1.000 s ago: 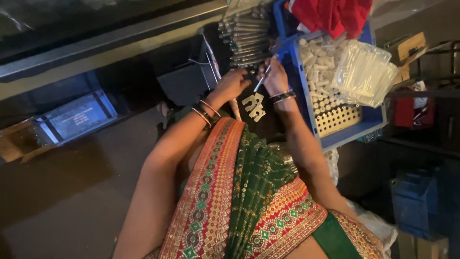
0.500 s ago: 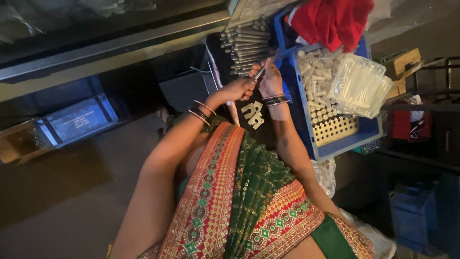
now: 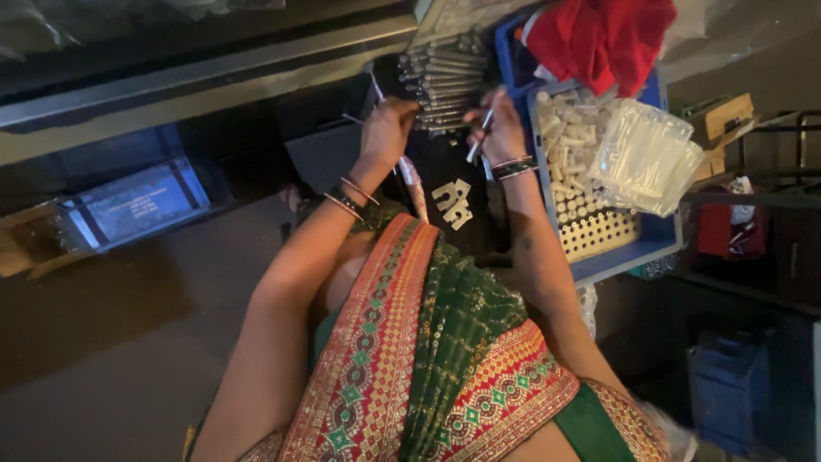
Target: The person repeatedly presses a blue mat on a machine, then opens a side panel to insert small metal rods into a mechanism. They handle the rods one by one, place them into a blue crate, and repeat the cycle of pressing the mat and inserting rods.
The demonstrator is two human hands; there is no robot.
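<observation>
Dim workspace, viewed from above; a dark table (image 3: 445,184) carries the work. At its far end lies a row of metal rods (image 3: 445,81), side by side. The left hand (image 3: 386,128) rests at the near edge of that row, fingers curled together; whether they pinch anything cannot be told. The right hand (image 3: 500,128) has its fingers pinched on 1 thin metal rod (image 3: 477,141), held tilted just beside the row. Bangles circle both wrists. To the right stands a blue crate (image 3: 637,248) holding small white plastic parts (image 3: 573,150) and a clear plastic bag (image 3: 646,158). A red cloth (image 3: 603,34) lies beyond it. A blue tray (image 3: 137,205) sits well apart on the left.
</observation>
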